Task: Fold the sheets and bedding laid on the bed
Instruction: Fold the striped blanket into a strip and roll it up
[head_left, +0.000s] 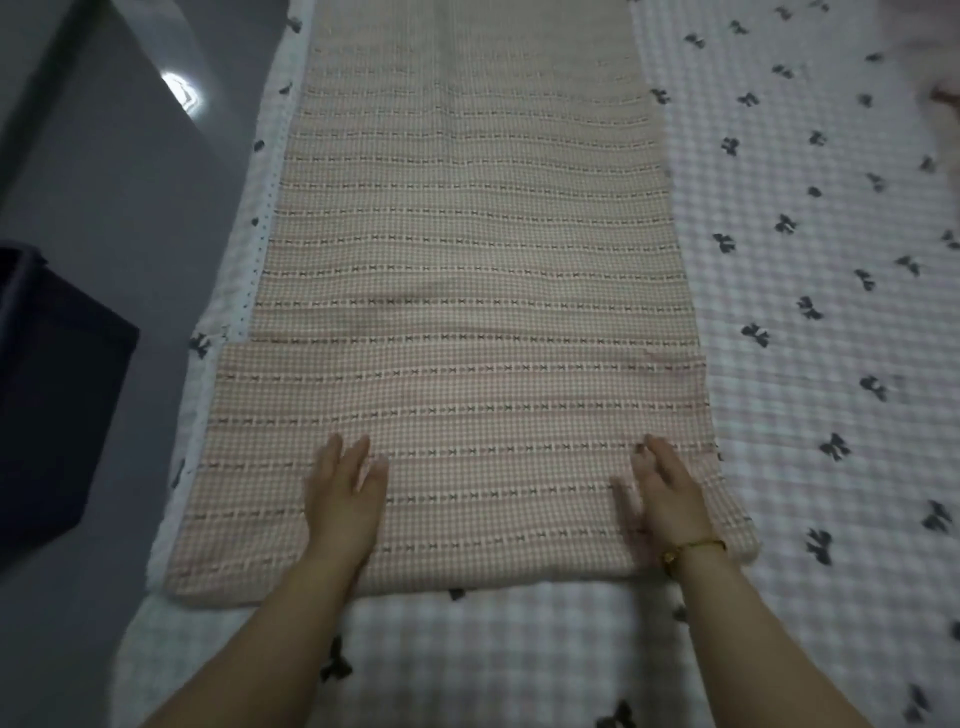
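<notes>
A pink-beige checked blanket with thin lines of small bows lies as a long folded strip down the left half of the bed. Its near end reaches almost to my wrists. My left hand rests flat on the blanket near that end, fingers spread, holding nothing. My right hand lies flat on the blanket close to its right edge, slightly blurred, with a gold bracelet on the wrist. Under the blanket is the bed cover, white and pink gingham with dark bows.
The bed's left edge runs diagonally beside a grey glossy floor. A dark box stands on the floor at the left. A blurred pale shape sits at the top right corner.
</notes>
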